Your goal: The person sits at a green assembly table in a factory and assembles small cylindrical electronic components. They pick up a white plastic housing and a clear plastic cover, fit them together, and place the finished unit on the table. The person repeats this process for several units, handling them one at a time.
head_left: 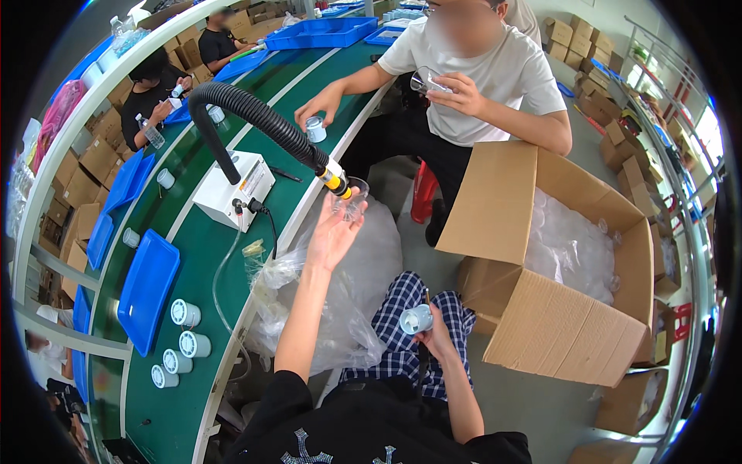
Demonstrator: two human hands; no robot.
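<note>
My left hand (332, 241) is raised at the edge of the green bench, its fingers around a clear plastic cup (358, 201). The cup is up against the yellow-tipped nozzle (335, 178) of a ribbed black hose (263, 116). Low over my lap, my right hand (439, 338) grips a light-blue round cup-shaped part (416, 319) with white inside. A thin brown stick-like thing shows above that part; whether I hold it too is hard to see. Below my left forearm hangs a large clear plastic bag (309, 317).
On the green conveyor bench (263, 182) stand a white box-shaped machine (236, 189), a blue tray (149, 290) and several light-blue parts (195, 343). At right, an open carton (568, 329) holds bagged clear pieces. Opposite, a person in white (487, 85) holds a clear cup and touches a blue part.
</note>
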